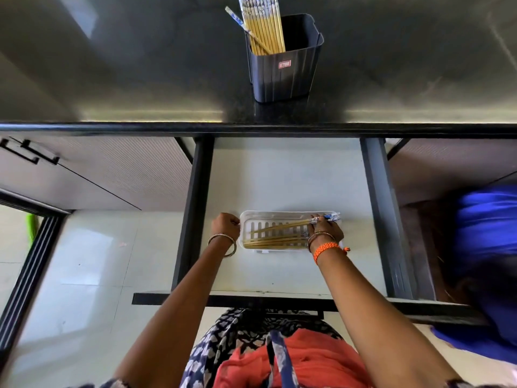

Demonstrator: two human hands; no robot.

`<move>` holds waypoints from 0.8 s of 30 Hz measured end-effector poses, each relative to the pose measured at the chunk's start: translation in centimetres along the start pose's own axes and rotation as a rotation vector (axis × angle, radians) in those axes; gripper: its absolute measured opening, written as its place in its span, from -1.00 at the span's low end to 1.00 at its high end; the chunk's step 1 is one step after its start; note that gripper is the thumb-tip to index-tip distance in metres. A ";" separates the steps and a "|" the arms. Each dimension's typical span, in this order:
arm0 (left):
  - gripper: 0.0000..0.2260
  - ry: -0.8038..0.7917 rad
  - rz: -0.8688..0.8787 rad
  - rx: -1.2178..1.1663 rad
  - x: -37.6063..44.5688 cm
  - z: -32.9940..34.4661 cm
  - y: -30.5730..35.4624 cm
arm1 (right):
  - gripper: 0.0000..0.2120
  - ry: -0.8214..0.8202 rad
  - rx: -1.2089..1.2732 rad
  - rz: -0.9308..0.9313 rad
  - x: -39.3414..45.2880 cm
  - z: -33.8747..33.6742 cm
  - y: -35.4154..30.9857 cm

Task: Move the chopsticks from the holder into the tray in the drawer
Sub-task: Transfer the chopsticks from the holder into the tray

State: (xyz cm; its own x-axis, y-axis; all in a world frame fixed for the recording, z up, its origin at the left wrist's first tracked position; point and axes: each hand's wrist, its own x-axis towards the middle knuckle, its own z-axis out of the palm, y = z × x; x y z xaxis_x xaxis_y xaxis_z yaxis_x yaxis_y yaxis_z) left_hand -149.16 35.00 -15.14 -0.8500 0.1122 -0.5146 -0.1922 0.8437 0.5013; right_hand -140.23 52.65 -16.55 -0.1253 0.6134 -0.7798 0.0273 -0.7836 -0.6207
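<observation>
A dark square holder stands on the black countertop, with several yellow chopsticks with blue-white tops upright in it. In the open drawer lies a white slatted tray holding several chopsticks. My right hand is over the tray's right end and grips the patterned ends of a few chopsticks that slant across the tray. My left hand has its fingers curled on the tray's left rim.
The drawer floor is white, with dark side rails and a dark front edge. Cabinet doors with black handles are at the left. A person in blue is at the right.
</observation>
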 end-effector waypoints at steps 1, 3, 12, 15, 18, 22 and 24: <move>-0.80 0.004 0.001 -0.002 -0.1 0.0 0.0 | -0.68 0.000 0.037 0.010 -0.2 0.0 0.0; -0.80 0.024 0.002 -0.002 -0.3 0.1 -0.1 | -0.76 0.001 0.026 0.047 -0.5 0.1 -0.3; -0.81 0.078 -0.003 -0.017 -0.2 0.5 -0.3 | -0.87 -0.104 -0.459 0.111 -0.3 -0.1 0.6; -0.82 0.070 -0.003 -0.026 0.0 0.5 -0.4 | -0.86 -0.189 -1.102 -0.296 -1.3 0.1 1.3; -0.82 0.062 -0.005 -0.033 0.1 0.5 -0.5 | -0.73 -0.346 -1.657 -0.999 -1.2 -0.4 1.1; -0.83 0.056 -0.004 -0.029 0.2 0.4 -0.6 | -0.76 -0.436 -2.224 -1.401 0.1 0.1 0.3; -0.83 0.052 -0.007 -0.031 0.2 0.4 -0.5 | -0.74 -0.474 -2.334 -1.382 -0.4 0.4 0.0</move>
State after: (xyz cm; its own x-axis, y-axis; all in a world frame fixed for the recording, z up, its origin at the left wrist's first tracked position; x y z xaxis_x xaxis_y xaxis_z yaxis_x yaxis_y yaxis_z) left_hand -149.04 34.76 -15.77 -0.8729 0.0783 -0.4815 -0.2126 0.8273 0.5199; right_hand -140.61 52.35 -16.23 -0.9321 0.1220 -0.3412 0.0706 0.9847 0.1593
